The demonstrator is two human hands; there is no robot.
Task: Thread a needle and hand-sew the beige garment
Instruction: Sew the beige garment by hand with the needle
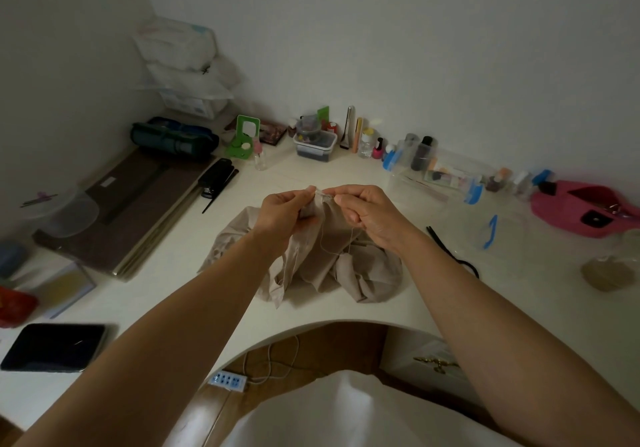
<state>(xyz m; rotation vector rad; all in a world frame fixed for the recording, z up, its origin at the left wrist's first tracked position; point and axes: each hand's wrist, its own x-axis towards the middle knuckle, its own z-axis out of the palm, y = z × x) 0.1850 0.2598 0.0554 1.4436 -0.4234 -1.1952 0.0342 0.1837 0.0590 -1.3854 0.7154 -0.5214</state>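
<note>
Head cam: left hand (pixel 287 212) pinches lifted edge of beige garment (pixel 363 273), right hand (pixel 369 216) pinches same edge, thread (pixel 329 250) trailing below; rest bunched under hands, looks soft and limp, grip near stitch.

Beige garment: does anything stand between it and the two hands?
Nothing visible does. The left hand and the right hand both pinch a raised fold of the beige garment directly.
</note>
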